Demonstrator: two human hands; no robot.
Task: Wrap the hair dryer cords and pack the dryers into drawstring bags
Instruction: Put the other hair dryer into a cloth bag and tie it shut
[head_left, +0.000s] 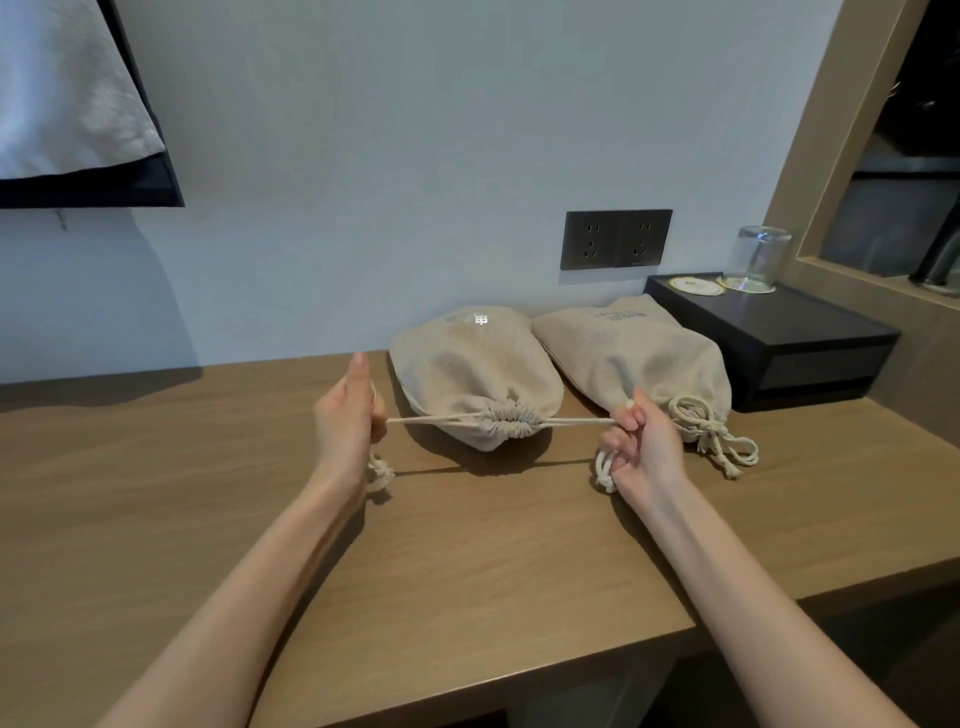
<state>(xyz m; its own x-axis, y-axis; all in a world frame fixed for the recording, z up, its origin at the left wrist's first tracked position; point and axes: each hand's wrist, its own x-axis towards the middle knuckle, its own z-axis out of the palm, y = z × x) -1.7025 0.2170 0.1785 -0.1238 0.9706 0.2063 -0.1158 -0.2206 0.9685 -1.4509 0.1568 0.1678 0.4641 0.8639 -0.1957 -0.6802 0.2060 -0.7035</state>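
Head view: 2 bare forearms reach over a flat, matte, wood-grain surface (467, 571) that meets a pale, smooth wall.
Gathered bag (475, 374): coarse beige woven cloth, rounded and bulging, lying on the surface near the wall with its mouth toward the person. The mouth is puckered into tight pleats, and a pale printed mark sits near its far end. Its contents are hidden.
Drawstring (436, 419): off-white twisted rope, running taut and nearly level out of both sides of the pleated mouth.
Left hand (345, 415): fingers curled round the left run of the drawstring, thumb upright; a knotted, frayed end hangs below the hand.
Right hand (644, 447): fingers curled, gripping the right run of the drawstring; looped rope hangs under the palm.
Tied bag (639, 358): same beige cloth, plump, lying just beside the gathered bag on its right. Its neck is cinched and its rope knotted, the loose loops resting on the surface.
Black box (769, 343): matte, rectangular, sharp-edged, behind the tied bag.
Glass (758, 257): clear cylinder standing on a round coaster on the box; 1 more round coaster (696, 285) lies beside it.
Socket plate (615, 239): dark rectangle on the wall holding 2 outlets.
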